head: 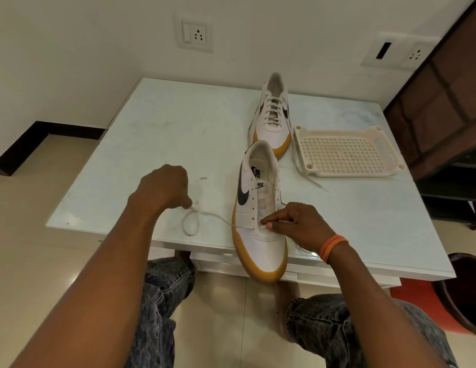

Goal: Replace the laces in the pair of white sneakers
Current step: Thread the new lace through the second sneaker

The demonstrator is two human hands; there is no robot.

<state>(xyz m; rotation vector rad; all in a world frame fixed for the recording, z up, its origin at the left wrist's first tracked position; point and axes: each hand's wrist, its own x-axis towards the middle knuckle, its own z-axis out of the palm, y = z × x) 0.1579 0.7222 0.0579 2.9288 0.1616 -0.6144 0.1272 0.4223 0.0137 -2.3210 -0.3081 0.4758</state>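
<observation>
The lace (213, 215) is a thin, flat, soft cord, very light, with no stiffness of its own; it makes 1 loose loop on the table (157, 134) near the front edge, then runs right to the lowest eyelets of the near sneaker (259, 208). It will probably bend and twist easily, so the best place to hold it is close to the stiff tip, or just beside the eyelet, where a pull goes straight.

The left hand (162, 188) is curled, and its fingers pinch the lace above the loop. The right hand (294, 224) pinches the lace bar across the bottom eyelets, with thumb and fingertips pressed together on it. The near sneaker overhangs the front edge with its toe; it looks light and may slide when the lace is pulled.

The far sneaker (272, 115), already laced, stands toward the back edge. Just beside it, to the right, lies a plastic tray (345, 152), with 1 more lace (310, 179) along its left rim.
</observation>
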